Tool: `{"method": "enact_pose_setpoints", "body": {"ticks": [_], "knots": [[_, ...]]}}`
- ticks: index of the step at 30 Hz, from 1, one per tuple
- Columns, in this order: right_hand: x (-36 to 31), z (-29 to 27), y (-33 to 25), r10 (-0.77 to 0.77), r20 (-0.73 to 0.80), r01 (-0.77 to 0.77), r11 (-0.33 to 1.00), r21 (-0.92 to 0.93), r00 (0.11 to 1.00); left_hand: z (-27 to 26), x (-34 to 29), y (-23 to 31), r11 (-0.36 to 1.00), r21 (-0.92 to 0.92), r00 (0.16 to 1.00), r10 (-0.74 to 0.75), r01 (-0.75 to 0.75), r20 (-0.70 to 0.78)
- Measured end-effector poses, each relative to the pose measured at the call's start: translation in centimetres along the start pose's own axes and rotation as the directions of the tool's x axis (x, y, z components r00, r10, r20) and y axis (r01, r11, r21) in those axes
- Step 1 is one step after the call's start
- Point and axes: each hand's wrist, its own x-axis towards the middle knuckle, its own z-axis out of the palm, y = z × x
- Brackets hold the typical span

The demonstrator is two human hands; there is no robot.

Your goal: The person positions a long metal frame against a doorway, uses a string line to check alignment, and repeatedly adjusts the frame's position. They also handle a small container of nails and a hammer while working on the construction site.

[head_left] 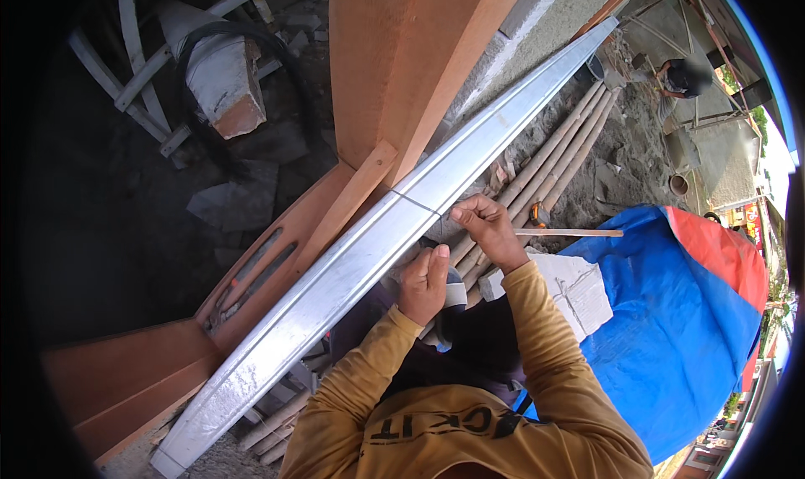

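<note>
A long, shiny galvanized metal channel (369, 243) slants across the view from lower left to upper right. Around its middle runs a thin dark wire (413, 201), bent down over the near edge. My right hand (490, 230) is closed at that edge, thumb and forefinger pinching by the wire's end. Lower and to the left, my left hand (423, 284) is closed just off the same edge, thumb uppermost. What its fingers hold is too small or hidden to make out.
Brown wooden framing (381, 68) stands against the channel's far side. Bamboo poles (545, 165) lie on rubble beyond it, near a tape measure (538, 216). A blue tarp (646, 328) and a white block (574, 290) are at right. A black wire coil (180, 81) hangs at left. Another person (686, 77) is far right.
</note>
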Motion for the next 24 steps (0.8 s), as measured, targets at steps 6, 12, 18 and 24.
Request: {"method": "enact_pose_setpoints", "body": {"ticks": [6,12,18,24], "knots": [[-2.3,4.2,7.9,-0.342,-0.203,0.268,0.909,-0.320,0.918,5.3,4.0,-0.6,0.899,0.352,0.960,0.281,-0.262,-0.005],[-2.4,1.1,1.8,0.112,-0.053,-0.111,0.994,0.024,0.992,0.2,0.1,0.6,0.998,-0.018,0.998,0.054,-0.054,0.018],[-3.7,1.8,-2.5,-0.005,-0.016,0.003,0.994,-0.111,1.000,1.4,-1.2,-5.1,0.982,-0.140,0.986,-0.143,0.131,-0.081],[-3.2,1.0,-5.7,-0.170,0.073,0.180,0.792,-0.583,0.983,2.2,2.2,-3.8,0.955,-0.287,0.997,-0.070,0.078,0.039]]}}
